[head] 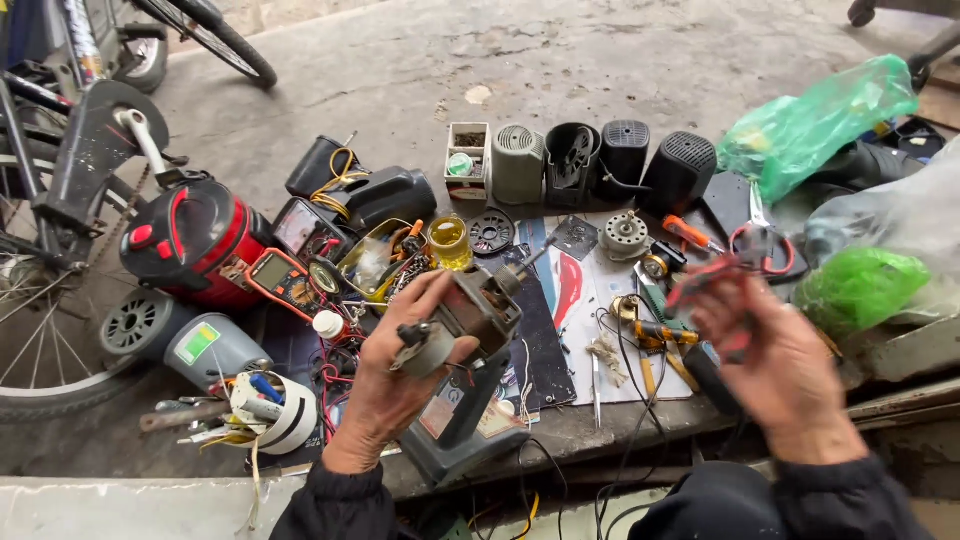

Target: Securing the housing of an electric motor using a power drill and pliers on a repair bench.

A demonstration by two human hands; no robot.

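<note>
My left hand (395, 385) grips a small electric motor (470, 310) with a metal core and a shaft, held tilted above a grey casing (455, 425) at the near edge of the work surface. My right hand (775, 365) is blurred with motion and holds a red-and-black handled tool (715, 285), whose kind I cannot tell for sure. The two hands are apart, with loose wires and small tools lying between them.
Several dark and grey fan housings (600, 160) stand in a row at the back. A red and black appliance (190, 240), an orange multimeter (282, 280), a jar of yellow liquid (450, 242), green plastic bags (815, 125) and bicycle wheels (40, 330) surround the spot.
</note>
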